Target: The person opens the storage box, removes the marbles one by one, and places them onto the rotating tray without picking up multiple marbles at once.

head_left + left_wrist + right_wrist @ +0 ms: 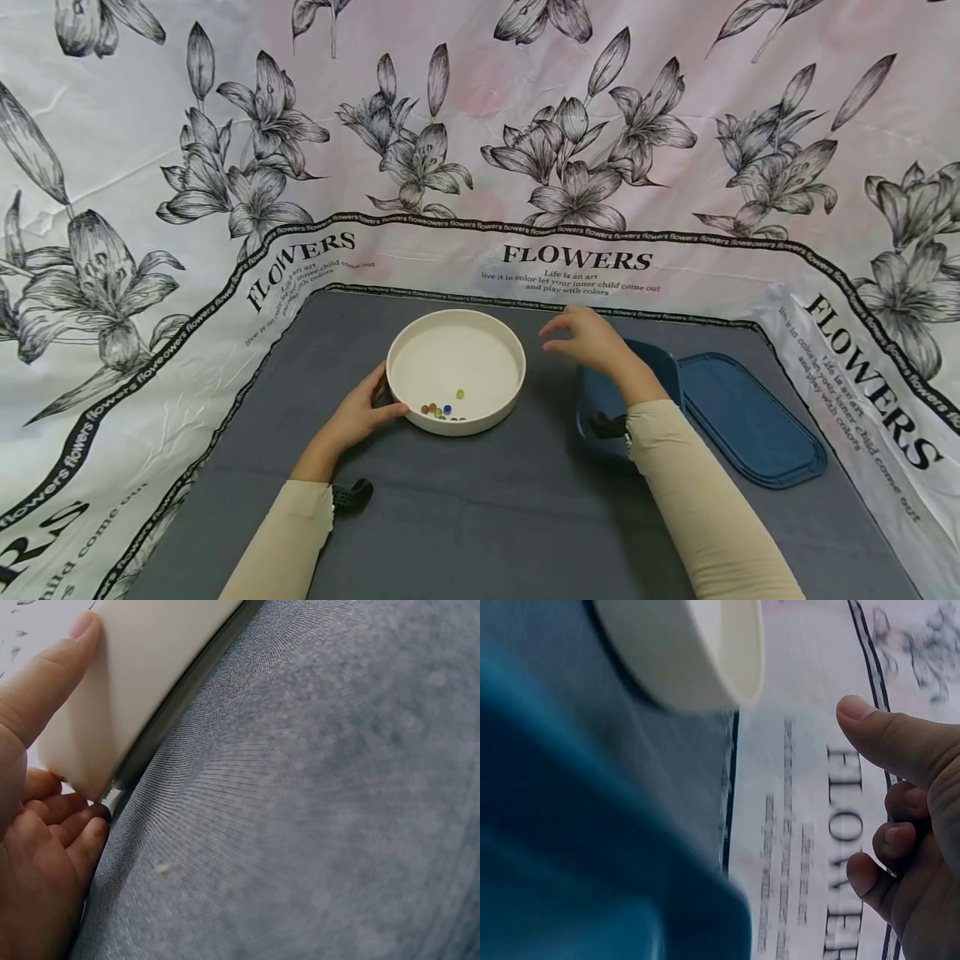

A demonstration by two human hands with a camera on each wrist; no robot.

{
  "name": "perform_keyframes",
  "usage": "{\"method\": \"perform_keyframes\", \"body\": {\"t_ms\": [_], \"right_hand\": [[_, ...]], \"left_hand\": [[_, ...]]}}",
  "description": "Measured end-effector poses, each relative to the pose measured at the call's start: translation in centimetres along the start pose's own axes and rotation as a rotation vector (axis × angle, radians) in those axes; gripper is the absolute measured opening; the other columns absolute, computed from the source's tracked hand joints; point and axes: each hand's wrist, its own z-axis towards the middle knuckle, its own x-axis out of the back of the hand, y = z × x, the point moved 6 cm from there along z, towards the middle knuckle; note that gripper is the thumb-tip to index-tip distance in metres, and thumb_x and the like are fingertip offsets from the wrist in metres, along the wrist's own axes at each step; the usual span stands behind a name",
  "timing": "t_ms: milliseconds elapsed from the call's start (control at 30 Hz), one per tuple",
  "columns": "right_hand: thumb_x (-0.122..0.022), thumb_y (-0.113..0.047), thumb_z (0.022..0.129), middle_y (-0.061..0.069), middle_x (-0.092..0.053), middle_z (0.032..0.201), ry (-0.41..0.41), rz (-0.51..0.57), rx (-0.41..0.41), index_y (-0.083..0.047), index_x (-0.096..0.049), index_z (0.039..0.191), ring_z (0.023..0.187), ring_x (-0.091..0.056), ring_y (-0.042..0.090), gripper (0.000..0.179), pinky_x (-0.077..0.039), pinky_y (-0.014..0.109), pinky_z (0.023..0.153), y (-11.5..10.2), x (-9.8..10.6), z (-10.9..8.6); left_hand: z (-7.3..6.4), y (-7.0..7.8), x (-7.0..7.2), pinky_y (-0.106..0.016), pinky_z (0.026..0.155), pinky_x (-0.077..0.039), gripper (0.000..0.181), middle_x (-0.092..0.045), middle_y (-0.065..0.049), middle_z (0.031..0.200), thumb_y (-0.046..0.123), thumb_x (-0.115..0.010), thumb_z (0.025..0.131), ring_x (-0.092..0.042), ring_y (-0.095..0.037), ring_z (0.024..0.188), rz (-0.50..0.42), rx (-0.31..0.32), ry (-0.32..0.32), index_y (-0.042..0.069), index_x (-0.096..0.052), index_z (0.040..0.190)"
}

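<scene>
A round cream-white dish stands on the dark grey cloth, with several small coloured marbles gathered at its near side. One greenish marble lies a little apart from them. My left hand grips the dish at its left side; in the left wrist view the thumb presses on the outer wall and the fingers curl in at the base. Nothing shows between the loosely bent fingers of my right hand, which is raised between the dish and a blue container. The right forearm partly covers that container.
A flat blue lid lies right of the container. Grey cloth covers the table, and a flower-printed white sheet rises behind and at both sides. Each wrist carries a dark strap piece, such as the left camera mount.
</scene>
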Motion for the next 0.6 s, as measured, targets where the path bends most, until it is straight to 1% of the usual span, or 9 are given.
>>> {"method": "perform_keyframes", "body": {"t_ms": [67, 133, 233, 267, 333, 500, 567, 600], "right_hand": [[-0.078, -0.027, 0.093, 0.009, -0.061, 0.109, 0.008, -0.011, -0.014, -0.015, -0.078, 0.118, 0.096, -0.056, 0.027, 0.027, -0.049, 0.045, 0.081, 1.1, 0.8, -0.7], [-0.077, -0.027, 0.094, 0.011, -0.059, 0.106, 0.014, -0.033, -0.029, -0.015, -0.077, 0.119, 0.09, -0.052, 0.025, 0.028, -0.047, 0.042, 0.076, 2.1, 1.5, -1.2], [-0.076, -0.024, 0.095, 0.012, -0.054, 0.101, 0.026, -0.056, -0.044, -0.014, -0.077, 0.12, 0.081, -0.045, 0.025, 0.027, -0.04, 0.04, 0.069, 3.6, 2.4, -2.0], [-0.076, -0.023, 0.095, 0.012, -0.053, 0.1, 0.031, -0.061, -0.048, -0.015, -0.077, 0.119, 0.08, -0.044, 0.025, 0.026, -0.039, 0.04, 0.069, 4.0, 2.7, -2.2], [-0.076, -0.023, 0.095, 0.011, -0.051, 0.098, 0.048, -0.067, -0.056, -0.015, -0.077, 0.119, 0.079, -0.042, 0.025, 0.025, -0.037, 0.039, 0.068, 5.0, 3.2, -2.7], [-0.077, -0.023, 0.094, 0.012, -0.047, 0.094, 0.111, -0.065, -0.079, -0.013, -0.079, 0.115, 0.077, -0.037, 0.025, 0.023, -0.033, 0.038, 0.066, 7.3, 4.2, -3.8], [-0.078, -0.022, 0.094, 0.013, -0.047, 0.094, 0.133, -0.064, -0.087, -0.012, -0.079, 0.114, 0.078, -0.036, 0.025, 0.023, -0.033, 0.039, 0.066, 8.2, 4.5, -4.2], [-0.078, -0.021, 0.093, 0.014, -0.047, 0.095, 0.141, -0.064, -0.09, -0.011, -0.079, 0.114, 0.079, -0.036, 0.026, 0.023, -0.032, 0.039, 0.067, 8.6, 4.6, -4.4]], "left_hand": [[0.0, 0.1, 0.0, -0.058, 0.124, -0.024, 0.102, -0.02, -0.023, 0.168, 0.023, -0.082, 0.09, -0.025, -0.043, 0.153, 0.001, 0.007, 0.005, 0.002, -0.015, 0.164], [0.0, -0.1, 0.0, -0.058, 0.124, -0.024, 0.101, -0.02, -0.024, 0.168, 0.021, -0.081, 0.091, -0.024, -0.043, 0.153, 0.013, 0.016, 0.009, 0.001, -0.015, 0.164], [0.7, -1.7, -0.1, -0.057, 0.125, -0.024, 0.103, -0.019, -0.021, 0.169, 0.023, -0.081, 0.09, -0.024, -0.041, 0.154, 0.031, 0.01, 0.023, 0.005, -0.013, 0.165], [0.6, -1.7, -0.1, -0.056, 0.125, -0.024, 0.103, -0.019, -0.021, 0.169, 0.024, -0.081, 0.09, -0.025, -0.04, 0.154, 0.036, 0.009, 0.025, 0.006, -0.013, 0.165], [0.4, -1.2, -0.1, -0.056, 0.125, -0.024, 0.102, -0.02, -0.021, 0.169, 0.023, -0.081, 0.091, -0.025, -0.041, 0.154, 0.025, 0.01, 0.024, 0.005, -0.014, 0.165], [-0.6, 1.6, 0.0, -0.058, 0.124, -0.024, 0.098, -0.02, -0.026, 0.167, 0.017, -0.08, 0.091, -0.024, -0.044, 0.153, -0.008, 0.008, -0.001, -0.002, -0.016, 0.163], [-0.8, 2.2, 0.1, -0.058, 0.124, -0.025, 0.097, -0.02, -0.027, 0.166, 0.016, -0.08, 0.091, -0.025, -0.044, 0.152, -0.003, 0.003, -0.011, -0.004, -0.016, 0.162], [-0.8, 2.3, 0.1, -0.058, 0.123, -0.025, 0.097, -0.02, -0.027, 0.166, 0.016, -0.08, 0.092, -0.025, -0.044, 0.152, 0.0, 0.001, -0.013, -0.005, -0.016, 0.162]]}}
